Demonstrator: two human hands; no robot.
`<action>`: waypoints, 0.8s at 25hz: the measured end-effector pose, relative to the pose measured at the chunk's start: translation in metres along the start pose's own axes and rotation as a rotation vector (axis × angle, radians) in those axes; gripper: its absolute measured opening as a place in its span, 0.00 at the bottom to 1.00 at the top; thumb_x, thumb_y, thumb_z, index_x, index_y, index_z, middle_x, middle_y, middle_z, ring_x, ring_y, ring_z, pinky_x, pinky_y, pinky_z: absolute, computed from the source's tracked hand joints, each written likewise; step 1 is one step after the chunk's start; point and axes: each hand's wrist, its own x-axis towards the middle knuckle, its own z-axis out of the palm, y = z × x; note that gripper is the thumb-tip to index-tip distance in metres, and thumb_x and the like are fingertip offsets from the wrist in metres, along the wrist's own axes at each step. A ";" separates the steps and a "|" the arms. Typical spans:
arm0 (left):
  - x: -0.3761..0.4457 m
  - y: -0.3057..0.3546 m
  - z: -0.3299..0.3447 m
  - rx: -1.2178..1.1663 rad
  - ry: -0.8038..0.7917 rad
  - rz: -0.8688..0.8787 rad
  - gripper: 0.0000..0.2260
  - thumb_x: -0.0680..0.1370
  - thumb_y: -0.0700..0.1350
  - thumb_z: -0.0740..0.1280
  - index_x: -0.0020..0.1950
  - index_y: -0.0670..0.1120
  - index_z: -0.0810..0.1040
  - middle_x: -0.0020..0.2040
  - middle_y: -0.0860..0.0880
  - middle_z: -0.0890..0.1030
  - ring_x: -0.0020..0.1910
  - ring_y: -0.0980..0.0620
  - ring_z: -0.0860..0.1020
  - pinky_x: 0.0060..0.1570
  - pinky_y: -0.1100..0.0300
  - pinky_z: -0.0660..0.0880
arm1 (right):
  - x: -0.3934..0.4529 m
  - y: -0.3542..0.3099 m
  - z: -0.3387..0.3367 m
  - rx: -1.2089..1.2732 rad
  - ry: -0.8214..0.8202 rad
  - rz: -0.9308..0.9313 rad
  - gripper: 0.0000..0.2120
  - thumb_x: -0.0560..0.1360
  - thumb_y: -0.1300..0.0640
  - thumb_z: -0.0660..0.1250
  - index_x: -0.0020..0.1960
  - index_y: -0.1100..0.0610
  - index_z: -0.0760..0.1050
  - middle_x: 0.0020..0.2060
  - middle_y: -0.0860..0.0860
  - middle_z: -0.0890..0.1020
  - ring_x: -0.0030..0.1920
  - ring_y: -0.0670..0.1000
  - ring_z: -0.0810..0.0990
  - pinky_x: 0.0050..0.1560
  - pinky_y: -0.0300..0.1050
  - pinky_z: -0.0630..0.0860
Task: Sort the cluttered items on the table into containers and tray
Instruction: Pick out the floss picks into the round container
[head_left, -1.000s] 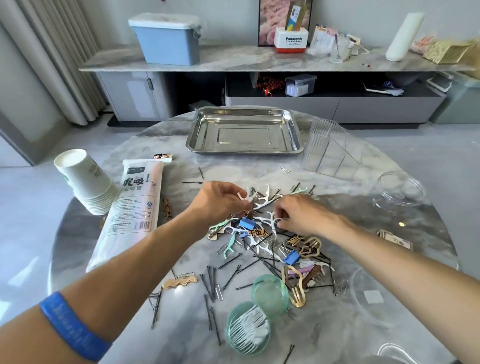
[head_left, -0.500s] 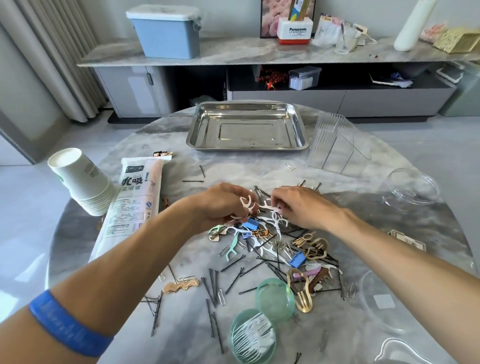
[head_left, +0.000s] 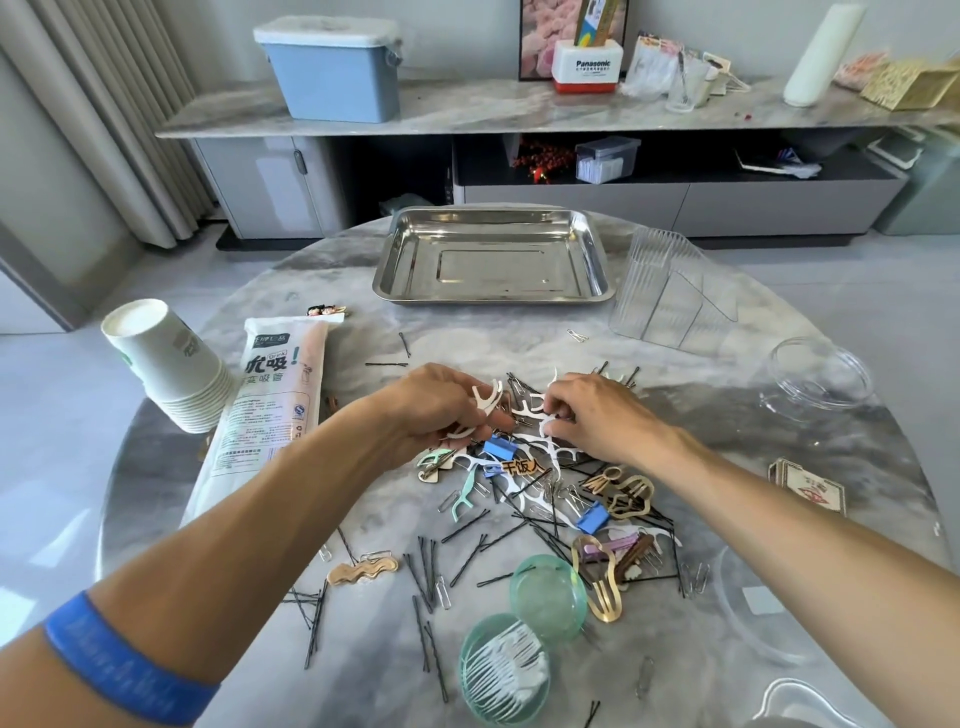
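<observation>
— What are we holding? The white floss picks (head_left: 485, 400): our left hand (head_left: 436, 405) now has several bunched in its curled fingers, one sticking up above the knuckles. A second ago that hand was only reaching into the pile, so the bundle has grown.

— And our right hand (head_left: 597, 415)? Its fingertips pinch another white pick from the heap just between the two hands. It has shifted slightly towards the left hand since a moment ago.

— So we are gathering picks one by one before dropping them anywhere. Where do they go? Probably the green round case (head_left: 504, 670) well below our hands, already holding white picks, with its lid (head_left: 548, 597) beside it.

— What remains? Plenty: under and below our hands lie bobby pins (head_left: 467, 525), blue binder clips (head_left: 592, 517) and gold hair clips (head_left: 628, 496). The steel tray (head_left: 491, 291) beyond our hands holds nothing yet, so we judge the sorting barely begun.
</observation>
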 end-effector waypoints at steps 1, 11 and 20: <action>0.001 0.000 0.000 0.013 0.009 0.003 0.16 0.78 0.26 0.59 0.65 0.34 0.71 0.44 0.39 0.86 0.32 0.52 0.79 0.25 0.65 0.74 | 0.002 -0.002 0.002 0.000 0.015 0.016 0.02 0.78 0.58 0.67 0.50 0.55 0.77 0.46 0.47 0.79 0.46 0.46 0.77 0.53 0.42 0.75; -0.005 -0.003 0.011 -0.027 0.048 0.054 0.16 0.76 0.26 0.54 0.41 0.43 0.75 0.36 0.43 0.82 0.29 0.52 0.75 0.26 0.64 0.67 | -0.017 -0.008 -0.036 0.071 0.094 0.256 0.06 0.77 0.62 0.64 0.44 0.56 0.78 0.40 0.49 0.80 0.41 0.48 0.79 0.39 0.40 0.70; -0.081 -0.021 0.038 -0.184 0.008 0.289 0.03 0.77 0.37 0.69 0.45 0.42 0.82 0.36 0.47 0.78 0.31 0.54 0.72 0.32 0.63 0.65 | -0.101 -0.103 -0.040 1.196 0.028 0.385 0.03 0.76 0.65 0.68 0.45 0.61 0.80 0.33 0.53 0.80 0.27 0.47 0.75 0.25 0.40 0.71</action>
